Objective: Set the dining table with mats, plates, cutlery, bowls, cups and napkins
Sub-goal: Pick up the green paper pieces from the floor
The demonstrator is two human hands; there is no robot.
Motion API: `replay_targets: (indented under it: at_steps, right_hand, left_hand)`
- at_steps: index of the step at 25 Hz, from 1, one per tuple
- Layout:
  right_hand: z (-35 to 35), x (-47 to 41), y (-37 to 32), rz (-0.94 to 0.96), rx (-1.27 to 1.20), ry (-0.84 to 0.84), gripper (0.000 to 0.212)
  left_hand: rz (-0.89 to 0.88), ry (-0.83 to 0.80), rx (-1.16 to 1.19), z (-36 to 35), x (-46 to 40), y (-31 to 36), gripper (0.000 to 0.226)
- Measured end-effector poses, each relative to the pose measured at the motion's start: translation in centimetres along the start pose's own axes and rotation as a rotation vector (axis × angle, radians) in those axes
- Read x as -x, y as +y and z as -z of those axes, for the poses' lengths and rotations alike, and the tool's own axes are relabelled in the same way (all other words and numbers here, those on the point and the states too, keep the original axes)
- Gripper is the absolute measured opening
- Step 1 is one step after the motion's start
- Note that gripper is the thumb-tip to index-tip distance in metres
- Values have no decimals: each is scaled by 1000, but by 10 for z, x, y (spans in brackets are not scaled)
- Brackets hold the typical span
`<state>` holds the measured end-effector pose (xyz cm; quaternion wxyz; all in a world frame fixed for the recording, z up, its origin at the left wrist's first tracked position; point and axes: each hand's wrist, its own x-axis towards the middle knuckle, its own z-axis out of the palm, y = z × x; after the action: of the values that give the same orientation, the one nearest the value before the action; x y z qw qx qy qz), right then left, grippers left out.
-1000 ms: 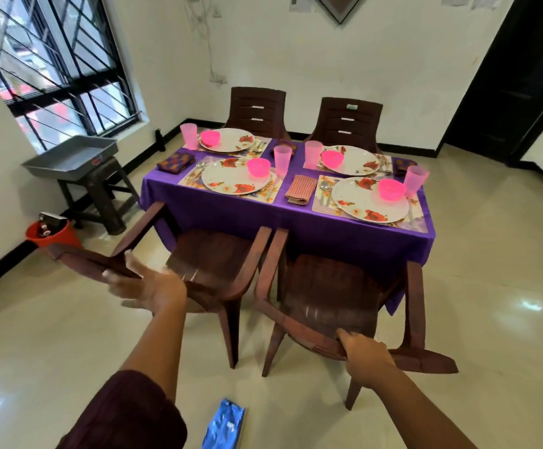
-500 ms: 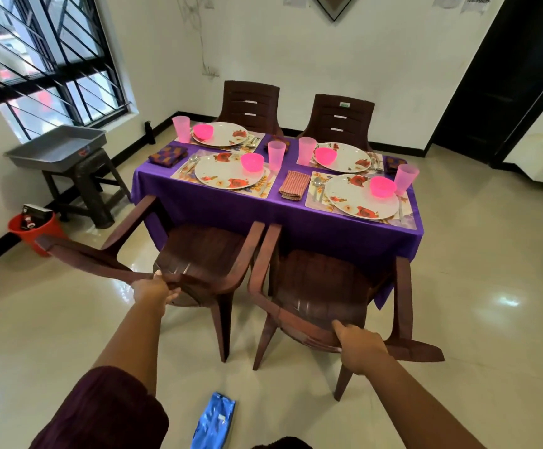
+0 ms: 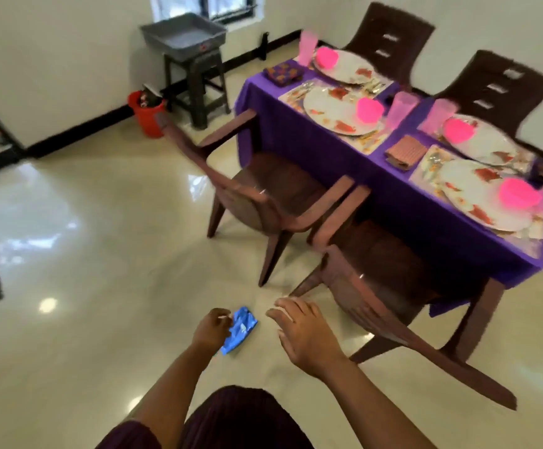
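Observation:
The dining table (image 3: 402, 202) under a purple cloth stands at the right, set with several floral mats, plates (image 3: 334, 108), pink bowls (image 3: 369, 109), pink cups (image 3: 401, 108) and folded napkins (image 3: 406, 152). A blue packet (image 3: 242, 328) lies low by the floor in front of me. My left hand (image 3: 211, 332) has its fingers curled on the packet's left edge. My right hand (image 3: 302, 332) hovers beside it, fingers spread, holding nothing, close to the near chair's back (image 3: 393, 322).
Two brown chairs (image 3: 263, 196) face the table's near side and two more (image 3: 389, 34) stand behind it. A grey tray (image 3: 182, 34) rests on a stool by the window, with a red bucket (image 3: 145, 116) beside it. Glossy tiled floor spreads to the left.
Both hands have let go of the two near chairs and dropped toward the floor. The view has swung left and down. My left hand now reaches the blue packet.

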<state>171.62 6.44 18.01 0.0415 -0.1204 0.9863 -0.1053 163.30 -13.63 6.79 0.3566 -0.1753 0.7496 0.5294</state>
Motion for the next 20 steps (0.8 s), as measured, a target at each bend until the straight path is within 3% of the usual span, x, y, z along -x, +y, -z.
replay_targets:
  at_steps: [7, 10, 16, 20]
  right_hand:
    - [-122, -32, -7, -133, -220, -330, 45]
    - [-204, -63, 14, -281, -362, -334, 44]
    - [-429, -125, 59, -813, -800, -233, 46]
    - [-545, -169, 100, -902, -867, -189, 52]
  left_hand:
    - [144, 139, 193, 17, 3, -79, 10]
    - [185, 152, 247, -1, -60, -118, 7]
    - [203, 208, 280, -75, -240, -213, 13]
    - [76, 249, 255, -108, -355, -257, 30]
